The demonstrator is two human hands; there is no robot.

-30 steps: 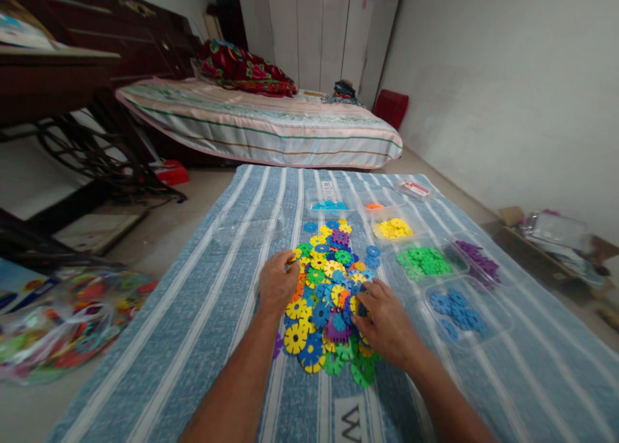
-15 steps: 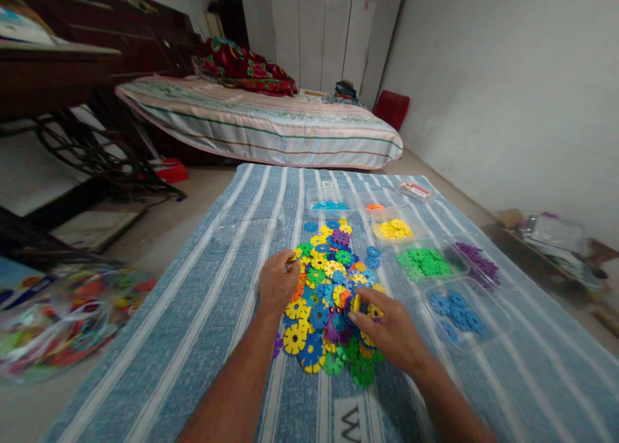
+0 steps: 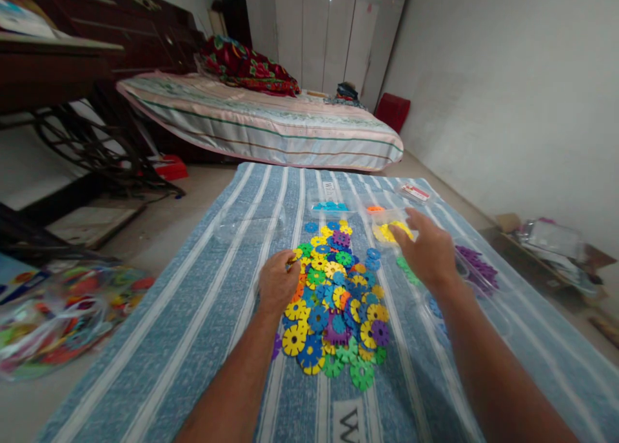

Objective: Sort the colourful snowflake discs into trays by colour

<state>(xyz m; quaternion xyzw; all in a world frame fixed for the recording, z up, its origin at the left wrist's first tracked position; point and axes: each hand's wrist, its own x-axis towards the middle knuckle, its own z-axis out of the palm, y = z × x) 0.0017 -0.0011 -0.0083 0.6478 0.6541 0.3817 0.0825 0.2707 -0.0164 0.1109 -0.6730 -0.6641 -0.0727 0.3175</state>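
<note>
- Notched discs (image 3: 333, 295) are lying in a loose heap on the striped cloth (image 3: 193, 288), just right of the left fingers and nearer the body than the right ones.
- Left hand (image 3: 279, 280) is pinching something small at the heap's edge, looks like discs, mostly hidden.
- Right hand (image 3: 428, 246) is hovering with fingers parted by the yellow pieces (image 3: 385, 233); can't tell if they're touching, not seeing anything gripped.
- I'm guessing light, stiff, slickish plastic; notched rims are looking easiest to pinch, since flat faces are overlapping.
</note>
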